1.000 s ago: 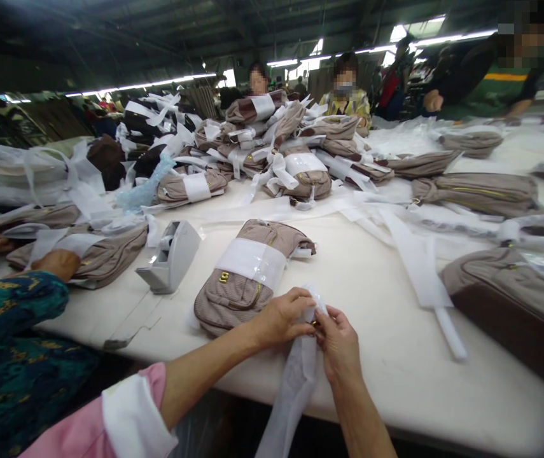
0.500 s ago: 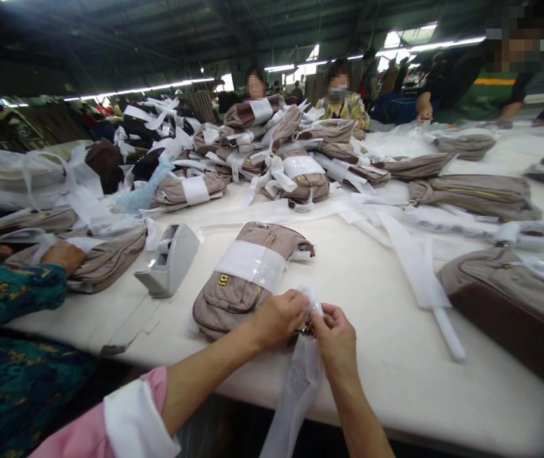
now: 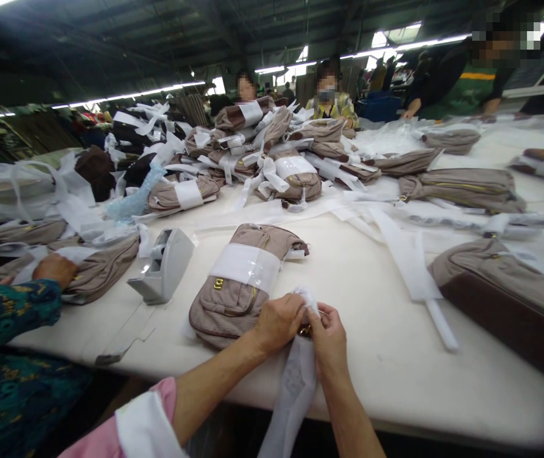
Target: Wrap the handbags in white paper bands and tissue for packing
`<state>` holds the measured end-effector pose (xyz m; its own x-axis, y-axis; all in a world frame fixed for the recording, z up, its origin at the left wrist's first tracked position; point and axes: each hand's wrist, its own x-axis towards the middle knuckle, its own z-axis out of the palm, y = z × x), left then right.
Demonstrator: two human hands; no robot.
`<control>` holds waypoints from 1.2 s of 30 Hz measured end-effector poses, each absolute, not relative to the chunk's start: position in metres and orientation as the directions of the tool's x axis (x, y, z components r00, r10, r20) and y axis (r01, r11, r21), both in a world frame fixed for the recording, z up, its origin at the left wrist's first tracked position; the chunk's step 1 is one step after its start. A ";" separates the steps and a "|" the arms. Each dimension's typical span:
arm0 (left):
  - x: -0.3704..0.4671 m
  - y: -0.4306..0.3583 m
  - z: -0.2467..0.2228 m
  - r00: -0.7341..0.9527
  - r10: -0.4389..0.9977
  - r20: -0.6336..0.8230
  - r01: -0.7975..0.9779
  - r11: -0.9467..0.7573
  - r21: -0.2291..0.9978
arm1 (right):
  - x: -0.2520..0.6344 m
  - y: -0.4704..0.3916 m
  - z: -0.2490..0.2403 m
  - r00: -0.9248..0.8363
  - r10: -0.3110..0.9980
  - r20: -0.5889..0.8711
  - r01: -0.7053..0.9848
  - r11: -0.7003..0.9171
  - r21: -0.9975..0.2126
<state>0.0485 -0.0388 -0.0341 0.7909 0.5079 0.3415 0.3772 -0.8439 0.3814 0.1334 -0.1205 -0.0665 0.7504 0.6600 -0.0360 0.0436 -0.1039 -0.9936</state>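
Now, near six o'clock, the left hand (image 3: 278, 321) has closed in: a second ago its thumb and forefinger stood spread apart, and now its fingers are curled tightly, pinching a crumpled bunch of white wrapping (image 3: 307, 298). The right hand (image 3: 329, 334) meets it from the four o'clock side, thumb and forefinger narrowed on the same wrapping. Just below the fingertips a gold clasp (image 3: 305, 331) shows, where earlier only a glint of it could be seen. From there a long white sleeve (image 3: 291, 394) hangs toward six o'clock, over the edge of the worktop (image 3: 386, 356).

The change suggests that the work is now concentrated on the wrapping beside the clasp, and that it is not yet finished there.

The taupe bag (image 3: 233, 296) lies flat between six and seven o'clock, just beyond the left hand, and has not been shifted on the worktop. A white band (image 3: 247, 264) already circles it (whether the sleeve joins this bag cannot be told, as the left hand and forearm hide the spot).

A grey tape dispenser (image 3: 164, 267) stands between eight and nine o'clock, unused. Toward nine, a co-worker's hand (image 3: 55, 271) rests on another bag (image 3: 104, 267). At twelve, a pile of wrapped bags (image 3: 295, 175) rises.
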 end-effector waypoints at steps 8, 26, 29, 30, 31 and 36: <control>0.049 -0.037 -0.032 0.794 0.415 0.444 0.336 -0.909 0.247 | 0.134 -0.119 -0.051 0.761 0.647 0.058 0.269 -0.233 -0.934; 0.060 -0.034 -0.014 0.801 0.556 0.224 0.393 -0.769 0.503 | 0.134 -0.120 -0.059 0.602 0.784 -0.151 -0.164 -0.064 -0.984; 0.061 -0.031 -0.013 0.820 0.539 0.192 0.377 -0.761 0.527 | 0.135 -0.122 -0.059 0.552 0.819 -0.159 -0.246 -0.022 -0.969; 0.061 -0.030 -0.012 0.821 0.540 0.185 0.375 -0.755 0.539 | 0.135 -0.121 -0.058 0.546 0.822 -0.159 -0.256 -0.017 -0.966; 0.061 -0.030 -0.013 0.821 0.542 0.180 0.373 -0.748 0.548 | 0.136 -0.121 -0.059 0.547 0.822 -0.160 -0.257 -0.017 -0.966; 0.060 -0.037 -0.017 0.754 0.622 0.211 0.385 -0.679 0.625 | 0.136 -0.117 -0.059 0.663 0.736 -0.138 -0.116 -0.080 -0.990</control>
<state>0.0595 -0.0369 -0.0165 0.7540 0.6219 0.2113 0.3851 -0.6792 0.6248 0.1358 -0.1168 -0.0592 0.6634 0.7355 -0.1376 -0.1163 -0.0804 -0.9900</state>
